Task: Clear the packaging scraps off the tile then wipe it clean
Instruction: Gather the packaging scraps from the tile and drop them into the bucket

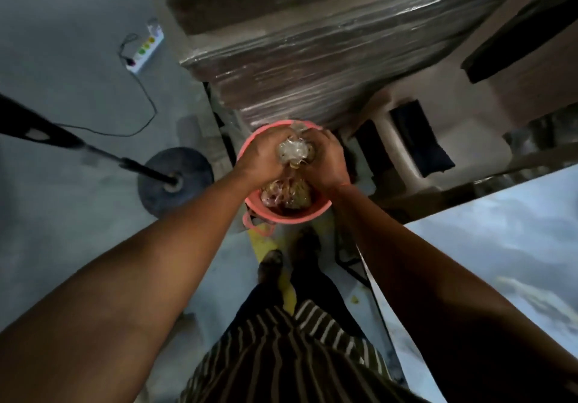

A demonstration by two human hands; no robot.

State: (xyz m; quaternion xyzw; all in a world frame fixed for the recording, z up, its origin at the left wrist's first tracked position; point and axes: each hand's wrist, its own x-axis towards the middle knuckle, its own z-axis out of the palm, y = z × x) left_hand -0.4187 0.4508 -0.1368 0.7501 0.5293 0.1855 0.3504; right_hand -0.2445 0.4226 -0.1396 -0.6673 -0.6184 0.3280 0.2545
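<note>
A pink bucket (319, 212) stands on the floor straight ahead of my feet. Both hands are held together over its mouth. My left hand (262, 157) and my right hand (328, 160) squeeze a crumpled wad of clear plastic packaging scraps (292, 151) between them. More crumpled plastic and brownish scraps (289, 194) lie inside the bucket below the hands. The glossy blue-white marbled tile (506, 246) fills the right side of the view, its near edge beside my right forearm; the part I see bears no scraps.
A stack of film-wrapped cartons (312, 46) rises just behind the bucket. A black stand with a round base (175, 180) sits on the grey floor at left. A white power strip (145, 49) with its cable lies farther left. My shoes (272, 265) stand near the bucket.
</note>
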